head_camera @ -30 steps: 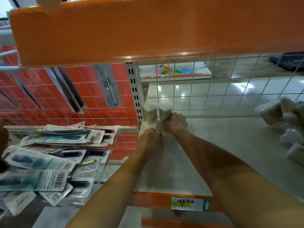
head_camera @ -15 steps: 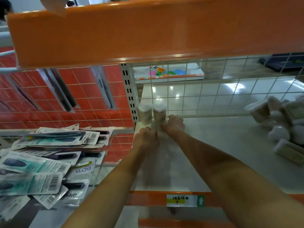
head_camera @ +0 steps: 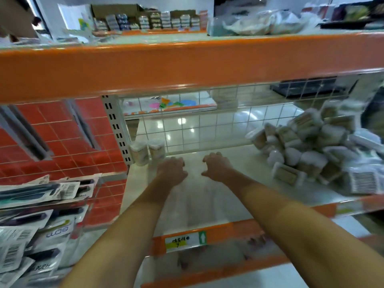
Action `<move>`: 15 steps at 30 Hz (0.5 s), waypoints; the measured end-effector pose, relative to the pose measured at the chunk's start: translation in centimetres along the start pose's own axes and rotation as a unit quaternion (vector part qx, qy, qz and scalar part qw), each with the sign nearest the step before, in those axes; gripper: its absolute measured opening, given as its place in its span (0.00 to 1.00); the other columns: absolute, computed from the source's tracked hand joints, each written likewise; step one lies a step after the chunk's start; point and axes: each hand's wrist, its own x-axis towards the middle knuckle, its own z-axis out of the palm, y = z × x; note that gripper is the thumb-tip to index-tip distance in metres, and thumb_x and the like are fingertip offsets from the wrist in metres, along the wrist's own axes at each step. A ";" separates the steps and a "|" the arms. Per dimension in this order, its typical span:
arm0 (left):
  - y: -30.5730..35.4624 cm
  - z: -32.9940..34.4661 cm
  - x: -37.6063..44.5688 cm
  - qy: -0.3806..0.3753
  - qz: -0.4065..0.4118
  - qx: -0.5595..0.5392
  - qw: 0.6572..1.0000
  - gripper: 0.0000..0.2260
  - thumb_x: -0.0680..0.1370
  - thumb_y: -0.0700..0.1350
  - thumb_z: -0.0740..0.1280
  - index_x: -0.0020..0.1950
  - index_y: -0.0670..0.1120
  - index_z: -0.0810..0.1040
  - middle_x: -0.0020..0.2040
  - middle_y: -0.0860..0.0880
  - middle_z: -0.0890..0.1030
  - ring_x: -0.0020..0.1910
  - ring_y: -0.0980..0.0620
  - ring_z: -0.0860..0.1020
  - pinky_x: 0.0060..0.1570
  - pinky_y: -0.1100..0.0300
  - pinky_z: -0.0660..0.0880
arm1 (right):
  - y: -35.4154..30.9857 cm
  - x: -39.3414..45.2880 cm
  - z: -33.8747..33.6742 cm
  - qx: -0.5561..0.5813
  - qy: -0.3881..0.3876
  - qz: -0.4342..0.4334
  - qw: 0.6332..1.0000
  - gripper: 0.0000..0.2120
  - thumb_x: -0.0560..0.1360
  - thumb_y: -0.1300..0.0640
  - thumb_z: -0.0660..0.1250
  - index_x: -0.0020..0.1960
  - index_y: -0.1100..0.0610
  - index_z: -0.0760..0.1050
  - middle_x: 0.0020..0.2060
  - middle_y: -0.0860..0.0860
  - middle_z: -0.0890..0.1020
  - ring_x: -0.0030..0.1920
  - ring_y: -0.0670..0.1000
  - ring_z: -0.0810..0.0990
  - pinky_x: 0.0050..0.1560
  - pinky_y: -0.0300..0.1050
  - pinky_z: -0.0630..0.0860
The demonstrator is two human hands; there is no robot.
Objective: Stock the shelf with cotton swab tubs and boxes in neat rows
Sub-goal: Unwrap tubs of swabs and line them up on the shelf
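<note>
Head view: our left hand [head_camera: 171,170] and right hand [head_camera: 216,167] hover empty over shelf [head_camera: 207,196], fingers loosely curled. Two upright swab tubs [head_camera: 148,151] at back-left corner, nearer left hand. Unsorted pile [head_camera: 311,148] lies right, nearer right hand.

Flat carded packets with barcodes [head_camera: 39,223] lie in a loose, overlapping heap at lower left (one reads "BDM"), in front of a red tiled panel [head_camera: 62,129]. A slotted grey upright [head_camera: 118,129] stands beside it. A yellow-and-white price label [head_camera: 186,241] with a green arrow sits on an orange rail. Stacked small boxes [head_camera: 153,20] and crumpled plastic bags [head_camera: 261,22] sit high up, blurred
</note>
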 end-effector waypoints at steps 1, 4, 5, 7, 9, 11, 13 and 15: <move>1.1 -0.1 0.3 0.001 0.012 -0.002 1.000 0.17 0.77 0.50 0.63 0.63 0.46 0.74 0.63 0.45 0.75 0.62 0.46 0.73 0.60 0.53 0.70 | 1.0 -0.5 -0.6 -0.008 0.009 0.004 1.000 0.27 0.75 0.47 0.67 0.69 0.59 0.67 0.66 0.56 0.70 0.68 0.57 0.66 0.65 0.52 0.66; 4.7 -0.5 1.2 0.001 0.047 -0.024 0.999 0.17 0.76 0.49 0.64 0.63 0.47 0.74 0.64 0.44 0.75 0.63 0.45 0.72 0.61 0.53 0.70 | 4.1 -2.2 -2.3 -0.036 0.033 0.023 0.999 0.26 0.75 0.49 0.66 0.69 0.59 0.67 0.67 0.57 0.70 0.68 0.57 0.66 0.66 0.53 0.67; 6.0 -0.7 1.4 0.001 0.054 -0.029 0.998 0.17 0.76 0.49 0.64 0.64 0.47 0.74 0.64 0.44 0.75 0.63 0.45 0.72 0.61 0.53 0.70 | 5.1 -2.7 -2.7 -0.041 0.041 0.030 0.998 0.26 0.75 0.49 0.67 0.69 0.59 0.68 0.66 0.57 0.71 0.68 0.57 0.66 0.66 0.53 0.67; 8.7 -1.1 1.6 0.003 0.075 -0.033 0.997 0.17 0.76 0.49 0.64 0.64 0.47 0.74 0.64 0.44 0.75 0.63 0.44 0.72 0.60 0.53 0.71 | 7.2 -3.7 -3.4 -0.049 0.050 0.042 0.997 0.25 0.75 0.49 0.67 0.67 0.59 0.69 0.66 0.57 0.70 0.68 0.57 0.66 0.66 0.53 0.67; 11.2 -1.1 1.7 0.002 0.099 -0.034 0.994 0.17 0.76 0.50 0.64 0.64 0.47 0.74 0.64 0.44 0.75 0.63 0.45 0.72 0.60 0.53 0.71 | 9.4 -4.9 -3.9 -0.062 0.057 0.059 0.995 0.23 0.75 0.48 0.67 0.66 0.58 0.70 0.66 0.56 0.70 0.67 0.57 0.67 0.65 0.53 0.69; 13.5 -1.0 1.7 -0.004 0.119 -0.038 0.992 0.17 0.76 0.50 0.64 0.64 0.47 0.74 0.64 0.45 0.74 0.64 0.45 0.72 0.61 0.54 0.70 | 11.5 -6.2 -4.4 -0.057 0.061 0.078 0.993 0.23 0.74 0.48 0.67 0.64 0.58 0.71 0.65 0.56 0.71 0.65 0.57 0.70 0.64 0.53 0.70; 15.7 -1.0 1.8 -0.014 0.129 -0.047 0.990 0.17 0.76 0.50 0.64 0.64 0.48 0.73 0.64 0.45 0.74 0.64 0.45 0.71 0.60 0.54 0.69 | 13.6 -7.4 -4.7 -0.029 0.060 0.104 0.992 0.23 0.74 0.50 0.68 0.65 0.60 0.70 0.63 0.57 0.72 0.64 0.57 0.71 0.64 0.51 0.70; 17.7 -1.0 1.8 -0.013 0.140 -0.051 0.989 0.17 0.76 0.50 0.65 0.64 0.48 0.74 0.64 0.45 0.74 0.64 0.45 0.71 0.60 0.54 0.69 | 15.3 -8.5 -4.9 -0.004 0.053 0.122 0.991 0.22 0.75 0.53 0.64 0.66 0.61 0.68 0.61 0.58 0.73 0.65 0.59 0.70 0.63 0.52 0.69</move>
